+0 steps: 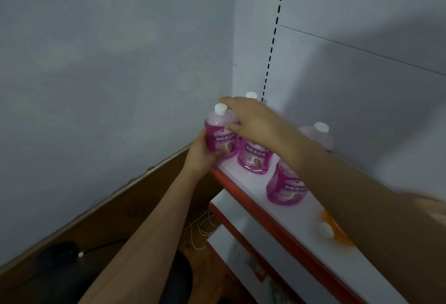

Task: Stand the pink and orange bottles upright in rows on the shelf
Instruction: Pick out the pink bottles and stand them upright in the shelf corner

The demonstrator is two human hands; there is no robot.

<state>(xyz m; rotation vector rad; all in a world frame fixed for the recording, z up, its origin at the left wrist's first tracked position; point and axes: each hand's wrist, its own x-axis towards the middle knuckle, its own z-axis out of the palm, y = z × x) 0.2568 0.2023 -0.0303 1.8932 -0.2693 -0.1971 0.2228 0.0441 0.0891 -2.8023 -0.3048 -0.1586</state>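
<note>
Your left hand (205, 150) fingers are wrapping round the label of the end pink bottle (220, 132), and your right hand (251, 120) fingers are closing over its shoulder, so both are grasping it at the shelf (243, 180) corner. Be seating its base flat, tight against the second pink bottle (254, 156) at its four o'clock. Beyond, an orange bottle (334, 230) is lying at five o'clock, seemingly tipped over.
</note>
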